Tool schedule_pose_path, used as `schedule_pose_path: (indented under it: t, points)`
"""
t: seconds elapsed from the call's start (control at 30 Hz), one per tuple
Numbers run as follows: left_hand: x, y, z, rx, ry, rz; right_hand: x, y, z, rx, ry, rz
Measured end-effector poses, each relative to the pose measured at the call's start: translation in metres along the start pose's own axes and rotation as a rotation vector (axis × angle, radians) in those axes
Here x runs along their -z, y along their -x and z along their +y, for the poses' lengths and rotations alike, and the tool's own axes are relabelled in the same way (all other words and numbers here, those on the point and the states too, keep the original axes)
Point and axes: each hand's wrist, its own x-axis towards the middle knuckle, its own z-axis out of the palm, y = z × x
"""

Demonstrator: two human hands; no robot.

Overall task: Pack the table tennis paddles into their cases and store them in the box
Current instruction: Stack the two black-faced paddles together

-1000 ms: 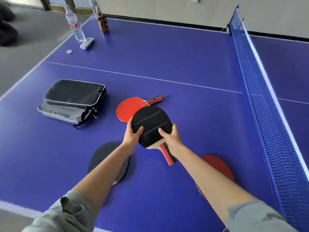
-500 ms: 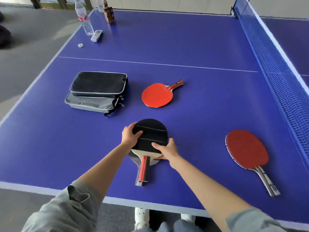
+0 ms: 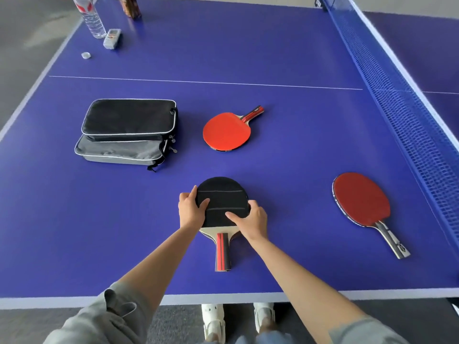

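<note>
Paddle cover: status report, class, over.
Both hands, left hand and right hand, gripping black cover. Paddle partly sleeved, handle out. Nothing in the way.

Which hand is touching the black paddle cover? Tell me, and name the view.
Touching, both: the head view shows the left hand and right hand gripping the black paddle cover, fingers curled over its edges.
</note>
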Motion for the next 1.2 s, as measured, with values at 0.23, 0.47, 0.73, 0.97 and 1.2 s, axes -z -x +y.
schedule_pose_path:
  t: [0.23, 0.47, 0.73, 0.97, 1.2]
  points:
    - [-0.008, 0.005, -0.003, 0.023, -0.014, 0.081, -0.001, 0.0, 0.007, 0.056, 0.094, 0.071]
    - [-0.013, 0.009, -0.013, 0.155, -0.065, 0.109, -0.013, 0.002, 0.005, 0.123, 0.023, 0.1]
    - [-0.015, 0.002, -0.013, 0.133, 0.112, 0.07, -0.016, 0.003, 0.006, 0.067, -0.089, 0.151]
    - [-0.019, -0.004, -0.003, 0.25, 0.103, 0.066, -0.021, -0.003, -0.005, -0.024, -0.187, 0.174]
    - [-0.054, -0.021, 0.049, 0.123, 0.135, 0.019, 0.031, -0.056, -0.001, -0.066, -0.307, 0.237]
